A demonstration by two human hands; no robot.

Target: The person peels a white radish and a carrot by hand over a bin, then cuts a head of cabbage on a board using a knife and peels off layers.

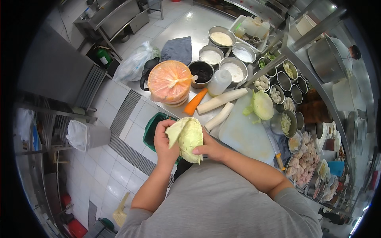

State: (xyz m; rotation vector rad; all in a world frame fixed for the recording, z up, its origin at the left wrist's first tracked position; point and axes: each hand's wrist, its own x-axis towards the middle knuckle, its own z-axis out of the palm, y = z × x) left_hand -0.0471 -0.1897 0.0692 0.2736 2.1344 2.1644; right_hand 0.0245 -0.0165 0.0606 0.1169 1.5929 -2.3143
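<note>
Between my hands, in front of my belly, is a pale green cabbage piece (192, 139). My left hand (167, 142) grips a loose outer leaf on its left side. My right hand (210, 147) holds the cabbage from the right, thumb across its front. Below them stands a green bin (151, 134), partly hidden by my left hand. On the steel table lie an orange carrot piece (195, 102) and two peeled white radishes (221, 101). Another cabbage piece (262, 105) rests on the white cutting board (247, 135), with a yellow-handled knife (275, 148) along its right edge.
A plastic-covered orange container (169, 81) stands at the table's left edge, beside a grey cloth (177, 50). Behind the radishes are steel pots of white powder (234, 70) and a squeeze bottle (219, 81). Raw meat (302, 162) fills a tray at the right. A person (342, 53) is at the upper right.
</note>
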